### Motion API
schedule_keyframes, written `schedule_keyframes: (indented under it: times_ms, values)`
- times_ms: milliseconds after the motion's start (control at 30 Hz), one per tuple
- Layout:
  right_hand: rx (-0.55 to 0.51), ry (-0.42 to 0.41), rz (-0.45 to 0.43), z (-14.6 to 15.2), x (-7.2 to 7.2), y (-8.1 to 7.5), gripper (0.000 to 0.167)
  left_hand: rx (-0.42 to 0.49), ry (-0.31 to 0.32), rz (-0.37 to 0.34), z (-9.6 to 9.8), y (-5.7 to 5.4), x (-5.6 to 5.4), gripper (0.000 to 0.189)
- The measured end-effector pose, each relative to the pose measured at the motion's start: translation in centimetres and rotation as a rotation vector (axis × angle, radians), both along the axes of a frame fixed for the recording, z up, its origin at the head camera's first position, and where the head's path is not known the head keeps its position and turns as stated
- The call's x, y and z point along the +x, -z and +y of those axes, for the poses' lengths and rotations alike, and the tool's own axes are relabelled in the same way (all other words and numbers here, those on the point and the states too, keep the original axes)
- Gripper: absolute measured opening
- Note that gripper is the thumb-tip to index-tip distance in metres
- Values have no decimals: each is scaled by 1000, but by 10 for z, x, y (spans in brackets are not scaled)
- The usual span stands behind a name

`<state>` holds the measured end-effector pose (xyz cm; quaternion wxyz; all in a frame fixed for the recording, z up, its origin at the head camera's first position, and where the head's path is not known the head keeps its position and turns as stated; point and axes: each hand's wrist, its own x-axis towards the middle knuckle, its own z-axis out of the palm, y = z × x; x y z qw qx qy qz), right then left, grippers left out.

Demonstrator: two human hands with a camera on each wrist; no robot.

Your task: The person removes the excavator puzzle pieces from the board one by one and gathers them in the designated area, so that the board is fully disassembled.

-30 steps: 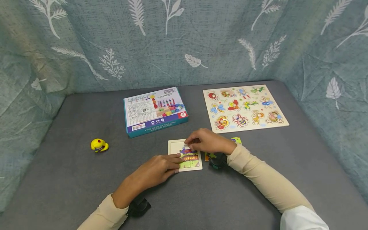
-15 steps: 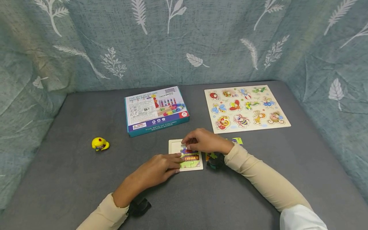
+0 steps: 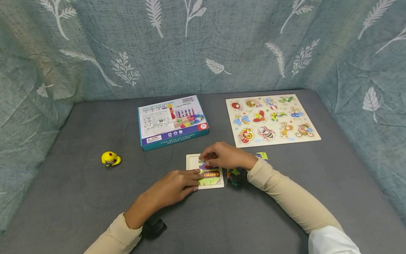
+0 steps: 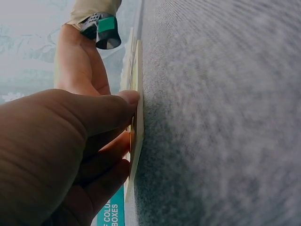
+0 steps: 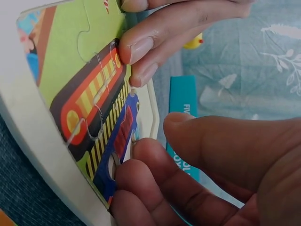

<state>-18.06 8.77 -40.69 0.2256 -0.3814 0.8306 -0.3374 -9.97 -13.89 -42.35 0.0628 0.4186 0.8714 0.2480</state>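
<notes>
Tracked-vehicle jigsaw (image 3: pixel 211 175), part-filled, lay in its wooden frame (image 3: pixel 211 187) beneath both hands. The left hand (image 3: pixel 174 185) rested extended fingers on it; the right hand (image 3: pixel 226 155) bent its fingers onto it, digits apart, nothing visibly pinched. Uneven pressing could have tipped up a seated piece; a dragging right wrist could have scattered the loose pieces (image 3: pixel 262 155) beside it.

Puzzle tray (image 3: pixel 192 163) mid-table, left hand (image 3: pixel 176 185) at its left side, right hand (image 3: pixel 226 155) over its far-right part, loose pieces (image 3: pixel 262 155) to its right. Behind tray: box (image 3: pixel 172 121) left, insect board (image 3: pixel 272 122) right — toy figure (image 3: pixel 111 159) left of tray, nearer than box.
</notes>
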Motion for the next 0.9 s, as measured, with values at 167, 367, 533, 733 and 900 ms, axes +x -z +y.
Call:
schedule_keyframes:
  times_ms: [167,367,533,733,900]
  values:
    - [-3,-15,-5,1,0,-1,23,-10,12,8,0,-1,-1,21]
    - [-24,-30,-16,2,1,-1,20,-16,8,-2,0,-1,-1,22]
    - [-50,-7,-36,3,4,-3,17,-4,12,5,0,0,-1,21]
    - [-61,19,-50,3,6,-4,16,-2,15,13,-1,0,-1,20]
    - [-74,36,-102,2,5,-2,19,1,16,11,-1,0,-1,20]
